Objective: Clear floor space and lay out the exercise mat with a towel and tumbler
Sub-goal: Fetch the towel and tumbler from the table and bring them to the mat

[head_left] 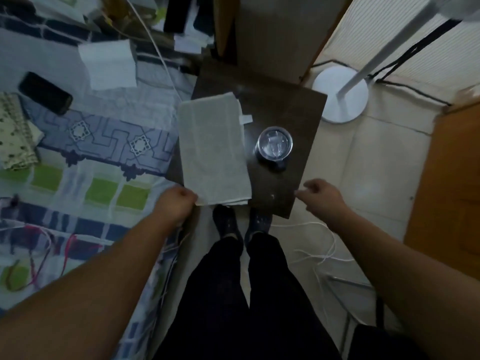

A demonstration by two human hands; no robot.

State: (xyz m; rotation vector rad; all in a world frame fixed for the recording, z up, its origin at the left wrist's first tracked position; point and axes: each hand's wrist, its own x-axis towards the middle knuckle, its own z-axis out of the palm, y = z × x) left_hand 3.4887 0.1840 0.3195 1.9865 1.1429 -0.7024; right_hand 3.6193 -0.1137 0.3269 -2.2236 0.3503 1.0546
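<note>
I am pinching the near corner of the folded towel [213,149] with my left hand [176,203], while my right hand [320,194] is hovering loosely curled and empty at the small dark table's [291,107] near edge. The towel is lying soft and limp beside the lidded tumbler [274,146] on that table, so I am judging a flat two-handed lift best for the cloth. The tumbler is looking smooth and slippery, so an around-the-body hold suits it.

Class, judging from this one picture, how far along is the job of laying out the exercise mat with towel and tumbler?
Done: nothing visible; no mat is in view. In hand: the left hand and right hand are at the near corners of the small dark table, which carries the folded towel and the tumbler, perhaps to shift it. Left: clearing floor, unrolling the mat, placing both items.
</note>
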